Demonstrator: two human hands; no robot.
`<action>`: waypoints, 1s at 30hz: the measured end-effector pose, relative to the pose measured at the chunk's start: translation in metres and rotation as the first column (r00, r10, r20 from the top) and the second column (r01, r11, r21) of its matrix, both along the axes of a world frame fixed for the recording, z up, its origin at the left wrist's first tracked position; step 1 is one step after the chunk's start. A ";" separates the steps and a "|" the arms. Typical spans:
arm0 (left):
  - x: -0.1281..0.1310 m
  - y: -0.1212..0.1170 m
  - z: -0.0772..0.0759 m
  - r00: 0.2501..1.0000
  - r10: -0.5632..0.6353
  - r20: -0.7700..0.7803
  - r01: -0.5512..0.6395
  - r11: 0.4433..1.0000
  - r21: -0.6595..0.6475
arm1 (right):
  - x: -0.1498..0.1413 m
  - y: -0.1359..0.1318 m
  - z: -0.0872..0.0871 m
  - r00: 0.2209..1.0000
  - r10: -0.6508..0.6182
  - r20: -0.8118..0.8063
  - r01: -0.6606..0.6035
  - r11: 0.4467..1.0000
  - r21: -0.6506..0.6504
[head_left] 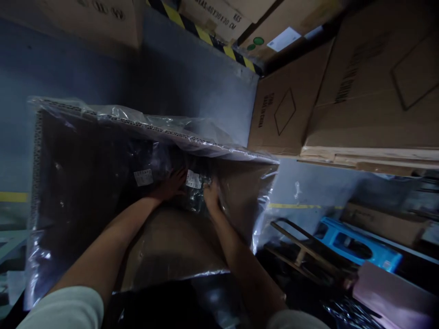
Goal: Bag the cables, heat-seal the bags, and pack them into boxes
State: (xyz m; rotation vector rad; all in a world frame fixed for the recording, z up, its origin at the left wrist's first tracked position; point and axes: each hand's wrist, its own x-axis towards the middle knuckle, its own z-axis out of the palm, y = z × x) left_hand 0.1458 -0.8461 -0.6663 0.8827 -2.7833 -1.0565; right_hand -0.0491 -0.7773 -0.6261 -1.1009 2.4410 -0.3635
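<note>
Both my arms reach down into a large open cardboard box (178, 240) lined with clear plastic film (265, 201). Inside, toward the far wall, lie clear plastic bags (196, 198) with white labels; what is in them is too dark to make out. My left hand (174, 183) rests on the bags with its fingers apart, just left of one white label (194, 179). To the right of that label my right hand (211, 194) is closed on the edge of a plastic bag, its fingertips partly hidden. A second white label (143, 177) shows farther left.
Stacked cartons (277, 105) stand at the right and back, beside yellow-black floor tape (206, 36). Another carton (113, 20) is at the upper left. On the right are a blue plastic stool (360, 246), a hand-cart-like frame (302, 256) and a pinkish panel (391, 297).
</note>
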 end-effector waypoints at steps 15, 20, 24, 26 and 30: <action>0.054 -0.014 -0.027 0.987 0.013 0.160 -0.023 0.998 0.062 | 0.038 -0.007 -0.038 0.851 0.525 0.016 -0.500 0.802 0.327; 0.039 -0.023 -0.026 0.980 0.067 0.185 -0.077 0.996 0.044 | 0.040 -0.014 -0.042 0.846 0.532 0.026 -0.499 0.773 0.391; 0.043 -0.018 -0.041 0.983 0.055 0.173 -0.071 0.993 0.091 | 0.048 -0.012 -0.047 0.828 0.557 -0.062 -0.475 0.756 0.451; 0.045 -0.015 -0.049 0.984 0.046 0.175 -0.065 0.992 0.104 | 0.049 -0.013 -0.055 0.817 0.566 -0.111 -0.457 0.753 0.473; 0.040 -0.024 -0.030 0.970 0.122 0.210 -0.158 0.974 0.163 | 0.046 -0.024 -0.052 0.809 0.581 -0.091 -0.479 0.740 0.472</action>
